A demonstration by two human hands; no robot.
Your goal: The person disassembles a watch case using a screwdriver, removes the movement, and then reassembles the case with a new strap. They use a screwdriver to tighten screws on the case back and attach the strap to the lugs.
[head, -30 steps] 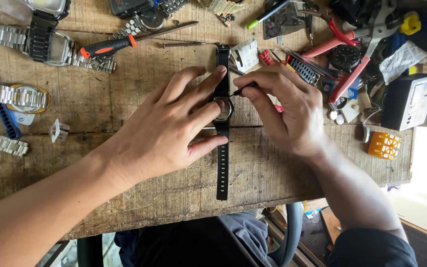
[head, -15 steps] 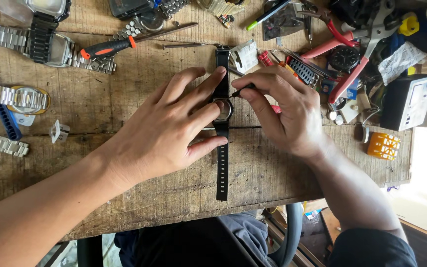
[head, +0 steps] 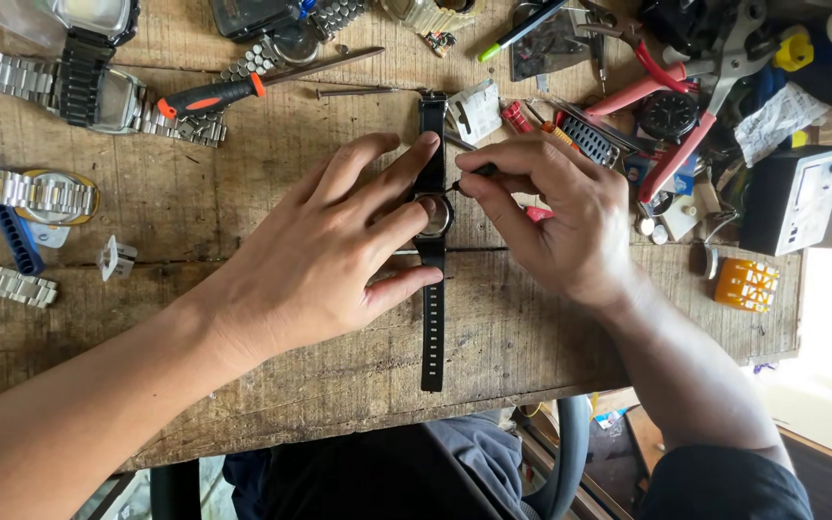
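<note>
The wooden workbench (head: 243, 318) is as cluttered as a second ago; nothing on it has shifted. The left hand (head: 325, 260) stays spread, fingers pinning the black-strapped watch (head: 432, 217) at mid-bench. The right hand (head: 556, 217) keeps pinching a thin dark tool (head: 462, 180), its tip now nearer the case, so work on the case appears under way.

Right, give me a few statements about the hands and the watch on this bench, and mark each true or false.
1. The left hand presses on a black-strapped watch lying on the wooden bench. True.
2. The right hand holds red pliers. False: it pinches a thin dark tool at the watch case; the red-handled pliers lie untouched.
3. The watch strap lies coiled. False: it lies stretched out straight.
4. An orange-and-black screwdriver lies beyond the left hand. True.
</note>
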